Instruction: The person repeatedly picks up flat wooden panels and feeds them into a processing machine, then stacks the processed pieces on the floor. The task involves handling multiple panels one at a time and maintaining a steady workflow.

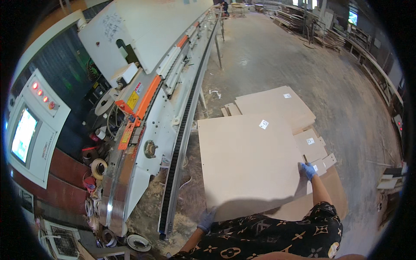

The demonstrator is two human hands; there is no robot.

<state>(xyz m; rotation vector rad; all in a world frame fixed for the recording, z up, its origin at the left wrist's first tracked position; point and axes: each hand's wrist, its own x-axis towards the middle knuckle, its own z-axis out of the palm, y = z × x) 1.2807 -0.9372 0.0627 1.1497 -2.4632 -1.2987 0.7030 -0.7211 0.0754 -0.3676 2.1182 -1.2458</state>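
A large pale beige wooden panel (249, 160) with a small white label lies in front of me, on top of a stack of boards. My right hand (308, 170), in a blue glove, grips its right edge with the fingers bent. At the near left corner my left hand (207, 219), also gloved, is closed on the panel's edge; some of its fingers are hidden. Beyond and to the right, other labelled boards (277, 104) stick out from under the panel. Near my right hand are smaller labelled pieces (310, 141) and a narrow strip (330, 160).
A long white machine (162, 108) with orange guards and a dark roller track (184, 130) runs along the left. Its control panel (37, 125) has a lit screen and red lights. Rolls of edging tape (99, 168) sit below. Wood stacks (290, 17) stand far back.
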